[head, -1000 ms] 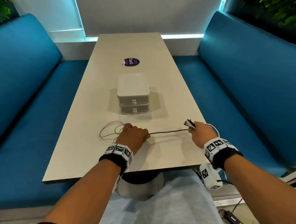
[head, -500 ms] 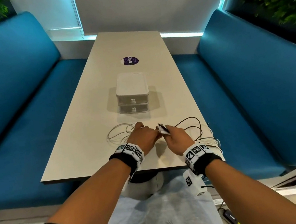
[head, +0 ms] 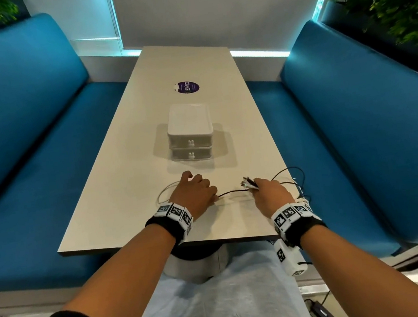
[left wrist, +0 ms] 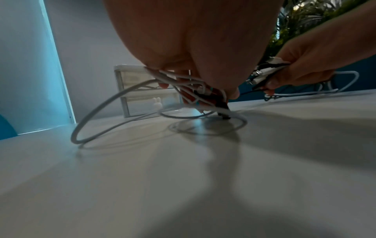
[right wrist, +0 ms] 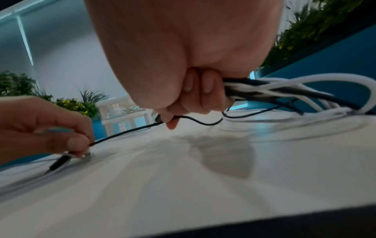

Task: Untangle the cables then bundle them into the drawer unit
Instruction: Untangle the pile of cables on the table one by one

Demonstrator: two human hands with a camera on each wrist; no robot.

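Between the cable-gripping left hand and right hand, now drawn apart, stretches a thin black cable.

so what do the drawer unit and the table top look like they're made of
Drawer unit: looks like plastic, with an opaque white frame and lid, see-through drawer fronts and small moulded white knobs.

Table top: pale beige with a smooth, faintly glossy finish and a thin flat edge, probably laminate over board, though the core is not visible.
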